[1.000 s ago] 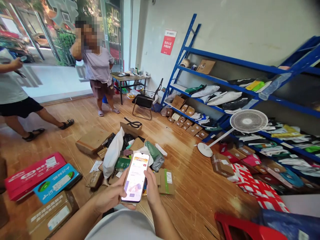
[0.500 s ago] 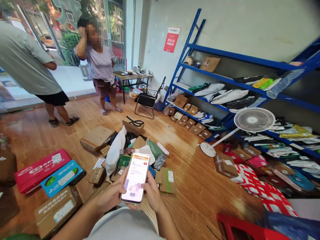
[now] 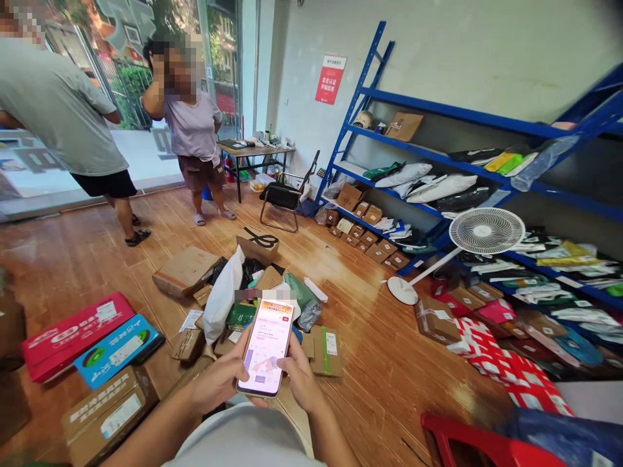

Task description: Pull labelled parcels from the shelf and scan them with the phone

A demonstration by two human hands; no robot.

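A smartphone (image 3: 267,347) with a lit screen is held upright in front of me. My left hand (image 3: 219,379) wraps round its left edge from below. My right hand (image 3: 299,376) grips its right edge, thumb near the screen's lower part. Just beyond the phone lies a pile of parcels (image 3: 243,285) on the wooden floor: cardboard boxes, a white bag and green packets.
Blue metal shelves (image 3: 438,162) full of parcels run along the right wall, a white fan (image 3: 479,233) before them. Two people (image 3: 192,136) stand at the back left near a desk (image 3: 253,152) and chair (image 3: 285,194). Red, blue and brown boxes (image 3: 92,344) lie left. A red stool (image 3: 467,441) is lower right.
The person in the grey shirt walked in from the left and now stands closer, partly turned away. My hands and the phone stayed almost where they were.
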